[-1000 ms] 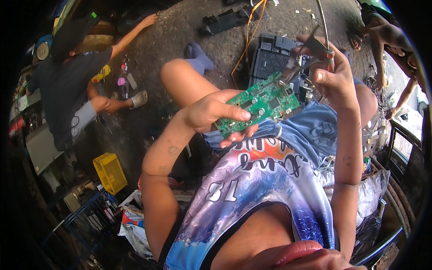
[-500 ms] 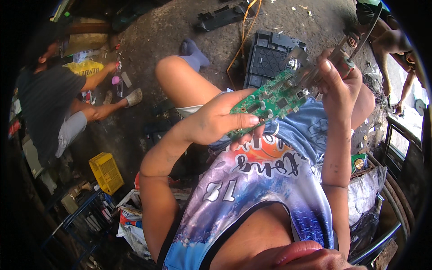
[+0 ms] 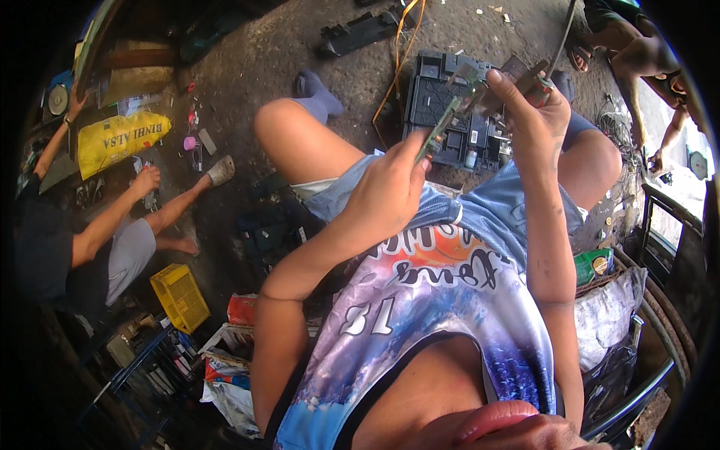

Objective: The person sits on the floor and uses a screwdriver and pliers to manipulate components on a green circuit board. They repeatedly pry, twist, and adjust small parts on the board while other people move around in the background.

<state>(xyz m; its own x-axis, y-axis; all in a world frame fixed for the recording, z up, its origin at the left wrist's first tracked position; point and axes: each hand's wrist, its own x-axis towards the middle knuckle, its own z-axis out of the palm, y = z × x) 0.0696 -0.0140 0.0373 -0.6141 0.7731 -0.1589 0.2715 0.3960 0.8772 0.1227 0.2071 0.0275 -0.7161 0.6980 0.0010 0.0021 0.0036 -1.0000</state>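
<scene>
My left hand [image 3: 386, 184] grips the near end of a green circuit board [image 3: 441, 129], which is turned nearly edge-on above my lap. My right hand [image 3: 538, 116] is closed around a dark metal tool [image 3: 531, 84] with a long thin rod sticking up past my fingers; its exact kind is unclear. Grey metal pieces lie between the tool and the board's far end, and blur hides whether they touch. Below the board, on the ground between my legs, is a black plastic housing [image 3: 433, 97] with small parts in it.
A co-worker in dark clothes [image 3: 45, 255] sits at the left beside a yellow sack [image 3: 124, 142] and a yellow crate [image 3: 180, 298]. Another person [image 3: 637, 60] crouches at the upper right. An orange cord [image 3: 405, 56] and a black plastic part [image 3: 360, 34] lie on the ground ahead.
The circuit board has turned from showing its face to nearly edge-on. Both my hands have shifted; the right moved left with the tool. The co-worker at left has changed posture, reaching farther out.
</scene>
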